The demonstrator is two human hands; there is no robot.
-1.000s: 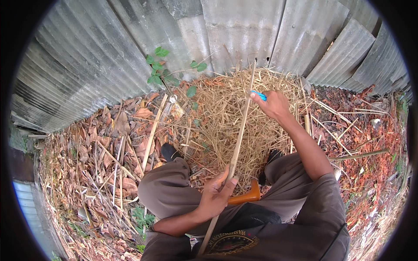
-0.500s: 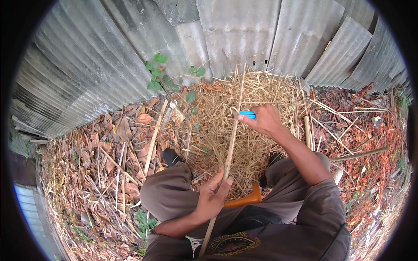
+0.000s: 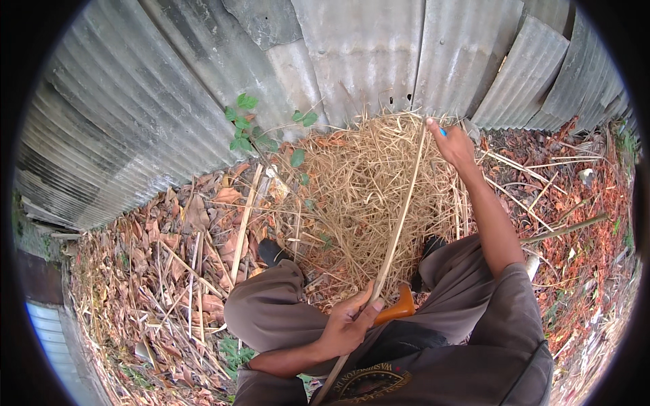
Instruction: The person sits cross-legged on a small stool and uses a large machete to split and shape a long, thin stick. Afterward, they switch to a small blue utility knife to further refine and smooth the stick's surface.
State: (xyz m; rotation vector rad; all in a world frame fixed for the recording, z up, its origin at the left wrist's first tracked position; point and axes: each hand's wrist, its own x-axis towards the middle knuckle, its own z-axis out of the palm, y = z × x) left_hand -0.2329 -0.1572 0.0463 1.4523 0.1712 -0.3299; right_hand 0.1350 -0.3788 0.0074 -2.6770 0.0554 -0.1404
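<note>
A person sits with knees apart over a heap of dry straw (image 3: 365, 196) piled against a corrugated metal fence (image 3: 203, 88). A long thin bamboo strip (image 3: 396, 223) runs across the heap from the lap up toward the fence. The left hand (image 3: 349, 325) is closed around the strip's lower part, on the near side of the heap, just beside an orange handle (image 3: 396, 310) lying between the thighs. The right hand (image 3: 450, 142) is at the far edge of the heap, near the fence, fingers curled around a small blue tool (image 3: 443, 132) at the strip's upper end. Brown dead leaves (image 3: 169, 264) cover the ground left of the heap, and a small green-leaved plant (image 3: 254, 132) grows at its fence-side edge.
</note>
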